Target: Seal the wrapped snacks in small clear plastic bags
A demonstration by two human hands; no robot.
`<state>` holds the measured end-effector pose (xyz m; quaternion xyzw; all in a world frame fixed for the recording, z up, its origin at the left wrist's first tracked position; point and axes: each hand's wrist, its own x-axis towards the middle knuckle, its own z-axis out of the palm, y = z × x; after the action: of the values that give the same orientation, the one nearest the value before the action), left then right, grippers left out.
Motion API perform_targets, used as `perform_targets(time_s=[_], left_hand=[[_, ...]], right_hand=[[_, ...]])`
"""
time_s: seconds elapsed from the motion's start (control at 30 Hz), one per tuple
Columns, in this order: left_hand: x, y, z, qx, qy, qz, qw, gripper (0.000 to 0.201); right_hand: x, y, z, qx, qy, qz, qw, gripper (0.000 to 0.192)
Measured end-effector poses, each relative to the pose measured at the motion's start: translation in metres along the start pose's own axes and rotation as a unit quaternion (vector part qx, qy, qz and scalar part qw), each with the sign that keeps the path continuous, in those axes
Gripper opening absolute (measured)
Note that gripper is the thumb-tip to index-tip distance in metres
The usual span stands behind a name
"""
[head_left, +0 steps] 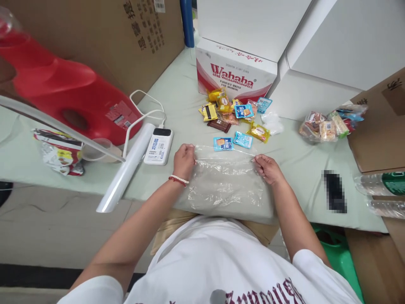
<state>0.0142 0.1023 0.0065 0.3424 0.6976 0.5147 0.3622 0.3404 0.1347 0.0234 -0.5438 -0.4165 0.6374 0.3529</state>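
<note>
A clear plastic bag (226, 181) lies spread at the table's front edge, its far edge stretched between my two hands. My left hand (184, 160), with bead bracelets at the wrist, pinches the bag's far left corner. At the far right corner, my right hand (267, 168) grips the film between thumb and fingers. Just beyond the bag lie two blue snack packets, one a blue packet (223, 144) partly touching its edge. Farther back is a loose pile of small wrapped snacks, among them a yellow packet (209, 112) and a brown packet (219, 125).
A white power bank (158, 147) with a cable and a white tube lamp (126, 169) lie left. Behind stand a red jug (69, 93) and a Wahaba water box (236, 71). Bagged snacks (319, 126), a pixelated dark object (335, 192) and plastic bottles (379, 184) are right.
</note>
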Motion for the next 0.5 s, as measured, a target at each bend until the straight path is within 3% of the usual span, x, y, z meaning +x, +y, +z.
perform_targets(time_s=[0.07,0.13,0.2,0.27,0.33,0.43,0.5], left_hand=[[-0.009,0.003,0.000,0.090,0.099,0.111,0.985,0.021],[-0.022,0.006,-0.001,0.187,0.133,0.249,0.941,0.025],[-0.037,0.005,-0.001,0.275,0.046,0.357,0.891,0.027],[-0.047,-0.001,-0.003,0.354,-0.071,0.393,0.846,0.031],[-0.053,-0.010,-0.006,0.418,-0.139,0.370,0.818,0.040],[-0.056,-0.021,-0.011,0.474,-0.174,0.322,0.801,0.053],[-0.058,-0.023,-0.013,0.490,-0.185,0.310,0.794,0.059]], right_hand=[[0.004,0.005,0.003,-0.014,0.027,-0.017,0.999,0.055],[0.008,0.008,0.003,-0.042,0.052,-0.037,0.997,0.052],[0.012,0.007,-0.003,-0.097,0.068,-0.047,0.992,0.047],[0.019,0.001,-0.016,-0.198,0.090,-0.054,0.974,0.042],[0.030,-0.010,-0.032,-0.346,0.141,-0.078,0.924,0.037],[0.056,-0.032,-0.050,-0.527,0.233,-0.141,0.805,0.035],[0.077,-0.045,-0.051,-0.593,0.227,-0.177,0.752,0.042]])
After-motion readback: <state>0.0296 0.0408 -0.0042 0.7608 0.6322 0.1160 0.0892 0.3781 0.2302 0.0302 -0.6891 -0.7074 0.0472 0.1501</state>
